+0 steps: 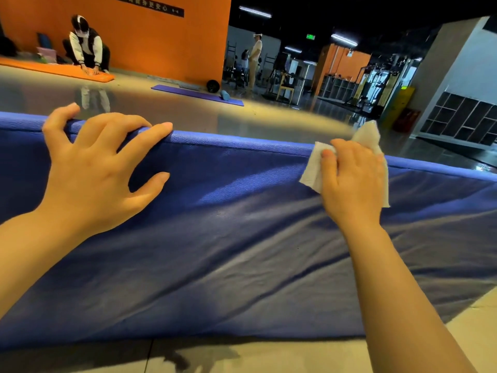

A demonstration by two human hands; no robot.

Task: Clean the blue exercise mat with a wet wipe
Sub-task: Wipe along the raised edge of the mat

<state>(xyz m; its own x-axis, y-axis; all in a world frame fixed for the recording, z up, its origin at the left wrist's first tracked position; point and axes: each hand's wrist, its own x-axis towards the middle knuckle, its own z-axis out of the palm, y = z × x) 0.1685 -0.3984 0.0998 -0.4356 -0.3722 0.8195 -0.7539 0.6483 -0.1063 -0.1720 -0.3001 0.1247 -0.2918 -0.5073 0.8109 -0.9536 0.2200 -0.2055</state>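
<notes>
Wrinkles run slantwise across the blue exercise mat (pixel 242 251), which lies on the floor and fills most of what is in front of the person, its far edge a raised, rounded ridge running from left to right. The left hand (pixel 91 168) sits on that ridge with its fingers spread and bent over the top of it, thumb stretched out lower on the mat's face, so the hand grips the edge itself. Well apart from it, the right hand (pixel 352 181) presses a white wet wipe (pixel 314 168) against the mat just below the same ridge; the fingers are curled round the wipe, with crumpled folds sticking out to the left, above the knuckles and down the right side of the hand. Both forearms are bare. Pale floor tiles (pixel 269 356) show along the near edge of the mat, with a dark shadow on them. Beyond the mat the glossy floor stretches to an orange wall (pixel 161 44), where another person (pixel 86 47) kneels with both hands on an orange mat (pixel 53 70). A purple mat (pixel 193 94) lies farther right with a small rolled thing at its end and a dark round weight just behind it. 1 more person (pixel 255 60) stands farther back among gym machines and shelving.
</notes>
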